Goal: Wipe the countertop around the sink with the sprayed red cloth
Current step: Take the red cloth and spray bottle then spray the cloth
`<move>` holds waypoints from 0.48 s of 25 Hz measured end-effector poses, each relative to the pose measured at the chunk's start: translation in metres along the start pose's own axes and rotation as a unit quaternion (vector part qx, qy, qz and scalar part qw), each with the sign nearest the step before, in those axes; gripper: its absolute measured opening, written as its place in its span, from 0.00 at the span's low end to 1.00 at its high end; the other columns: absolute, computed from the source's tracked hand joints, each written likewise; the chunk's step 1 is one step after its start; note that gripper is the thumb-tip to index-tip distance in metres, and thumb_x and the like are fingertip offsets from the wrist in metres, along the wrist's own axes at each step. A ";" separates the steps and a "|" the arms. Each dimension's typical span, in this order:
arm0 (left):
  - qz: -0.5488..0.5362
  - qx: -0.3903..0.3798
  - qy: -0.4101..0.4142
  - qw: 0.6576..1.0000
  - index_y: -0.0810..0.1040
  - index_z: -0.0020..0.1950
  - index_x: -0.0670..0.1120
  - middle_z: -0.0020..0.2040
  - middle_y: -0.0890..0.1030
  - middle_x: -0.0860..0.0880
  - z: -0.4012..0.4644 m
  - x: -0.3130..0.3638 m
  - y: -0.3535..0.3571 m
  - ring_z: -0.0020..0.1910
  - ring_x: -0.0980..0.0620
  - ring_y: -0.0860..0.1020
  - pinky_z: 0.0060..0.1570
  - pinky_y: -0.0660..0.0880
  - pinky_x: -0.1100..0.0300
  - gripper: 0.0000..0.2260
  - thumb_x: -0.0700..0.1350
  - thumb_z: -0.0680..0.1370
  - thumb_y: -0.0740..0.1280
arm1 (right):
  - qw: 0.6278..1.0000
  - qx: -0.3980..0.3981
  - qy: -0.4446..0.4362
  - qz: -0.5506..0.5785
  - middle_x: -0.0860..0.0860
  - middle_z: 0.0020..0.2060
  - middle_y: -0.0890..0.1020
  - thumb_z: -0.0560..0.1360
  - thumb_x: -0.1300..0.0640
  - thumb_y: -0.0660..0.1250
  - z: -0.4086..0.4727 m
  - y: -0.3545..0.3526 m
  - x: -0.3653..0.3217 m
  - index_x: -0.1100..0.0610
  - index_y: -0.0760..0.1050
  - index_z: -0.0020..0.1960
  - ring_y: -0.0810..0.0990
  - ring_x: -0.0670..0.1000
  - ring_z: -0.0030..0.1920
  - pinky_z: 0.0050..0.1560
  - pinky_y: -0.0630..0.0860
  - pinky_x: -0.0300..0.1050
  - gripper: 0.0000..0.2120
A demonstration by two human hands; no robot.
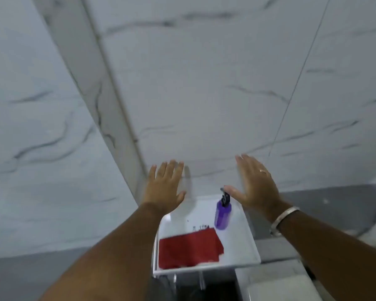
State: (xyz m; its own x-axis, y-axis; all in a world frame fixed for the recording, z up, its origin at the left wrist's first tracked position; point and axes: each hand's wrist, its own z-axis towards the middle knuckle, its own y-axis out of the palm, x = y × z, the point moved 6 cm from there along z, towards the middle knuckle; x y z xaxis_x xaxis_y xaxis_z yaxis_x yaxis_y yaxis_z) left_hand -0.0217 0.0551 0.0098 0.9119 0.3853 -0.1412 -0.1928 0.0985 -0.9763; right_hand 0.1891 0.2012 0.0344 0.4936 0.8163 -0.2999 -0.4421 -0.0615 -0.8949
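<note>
A folded red cloth lies flat in the near left part of a white tray. A purple spray bottle with a dark nozzle stands at the tray's far right. My left hand is raised above the tray's far left edge, palm down, fingers spread, holding nothing. My right hand hovers just right of the bottle's nozzle, fingers apart and empty, with a ring on one finger and a metal bangle on the wrist. Neither hand touches the cloth.
White marbled wall tiles fill most of the view, with a tiled corner column on the left. A grey surface runs at the right beyond the tray. A pale edge, perhaps the sink, shows at the bottom right beside a dark gap.
</note>
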 end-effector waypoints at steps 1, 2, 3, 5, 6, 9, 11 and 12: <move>-0.024 -0.059 -0.007 0.998 0.50 0.81 0.47 0.80 0.62 0.44 -0.007 0.006 0.026 0.77 0.42 0.62 0.75 0.57 0.42 0.37 0.62 0.78 0.61 | 0.997 -0.018 0.032 0.063 0.61 0.73 0.68 0.70 0.26 0.56 -0.010 0.021 0.015 0.61 0.60 0.76 0.67 0.62 0.73 0.72 0.64 0.58 0.48; -0.062 -0.103 -0.002 0.993 0.55 0.80 0.48 0.78 0.66 0.45 -0.009 0.013 0.054 0.75 0.43 0.66 0.73 0.61 0.44 0.34 0.61 0.78 0.61 | 0.990 -0.044 0.063 0.119 0.59 0.74 0.67 0.68 0.25 0.59 -0.015 0.041 0.028 0.60 0.57 0.77 0.66 0.59 0.74 0.72 0.64 0.53 0.50; -0.101 -0.156 -0.009 0.983 0.58 0.79 0.48 0.75 0.70 0.46 -0.019 0.021 0.087 0.72 0.44 0.69 0.70 0.65 0.46 0.32 0.60 0.79 0.61 | 0.975 -0.093 0.103 0.173 0.56 0.76 0.66 0.66 0.25 0.63 -0.026 0.068 0.040 0.57 0.54 0.78 0.64 0.55 0.75 0.72 0.62 0.49 0.52; -0.189 -0.265 -0.011 0.945 0.61 0.78 0.51 0.74 0.72 0.47 -0.044 0.041 0.135 0.70 0.44 0.71 0.69 0.67 0.47 0.30 0.59 0.79 0.62 | 0.939 -0.160 0.127 0.275 0.49 0.75 0.66 0.64 0.29 0.71 -0.042 0.111 0.045 0.47 0.49 0.79 0.65 0.47 0.74 0.72 0.62 0.45 0.53; -0.217 -0.297 0.006 0.930 0.62 0.77 0.52 0.74 0.72 0.48 -0.050 0.053 0.152 0.70 0.44 0.71 0.69 0.68 0.47 0.29 0.59 0.78 0.63 | 0.926 -0.169 0.132 0.309 0.46 0.74 0.68 0.65 0.33 0.74 -0.044 0.129 0.042 0.43 0.50 0.78 0.67 0.44 0.73 0.72 0.65 0.46 0.51; -0.236 -0.298 0.054 0.923 0.68 0.73 0.52 0.67 0.76 0.48 -0.045 0.088 0.177 0.65 0.44 0.74 0.64 0.72 0.46 0.28 0.60 0.75 0.67 | 0.896 -0.111 0.159 0.399 0.45 0.66 0.75 0.71 0.48 0.75 -0.033 0.162 0.032 0.40 0.53 0.77 0.73 0.40 0.66 0.68 0.72 0.45 0.43; -0.204 -0.293 0.063 0.932 0.69 0.71 0.50 0.64 0.76 0.46 -0.036 0.103 0.182 0.62 0.43 0.75 0.62 0.73 0.45 0.28 0.60 0.75 0.69 | 0.874 -0.062 0.192 0.443 0.48 0.60 0.78 0.73 0.54 0.73 -0.026 0.170 0.027 0.42 0.54 0.78 0.77 0.45 0.62 0.64 0.75 0.44 0.41; -0.200 -0.305 0.064 0.929 0.70 0.70 0.49 0.63 0.77 0.46 -0.032 0.106 0.186 0.61 0.43 0.75 0.62 0.74 0.45 0.27 0.58 0.75 0.70 | 0.869 -0.042 0.201 0.450 0.51 0.57 0.79 0.73 0.55 0.72 -0.024 0.169 0.024 0.43 0.54 0.78 0.79 0.48 0.59 0.62 0.76 0.45 0.40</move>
State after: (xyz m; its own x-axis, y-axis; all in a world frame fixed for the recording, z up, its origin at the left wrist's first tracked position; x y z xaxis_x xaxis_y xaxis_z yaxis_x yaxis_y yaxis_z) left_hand 0.0502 0.0850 -0.1914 0.9097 0.3144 0.2715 0.3753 -0.3422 -0.8614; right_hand 0.1440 0.1964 -0.1320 0.2043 0.1506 -0.9673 -0.7370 -0.6267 -0.2532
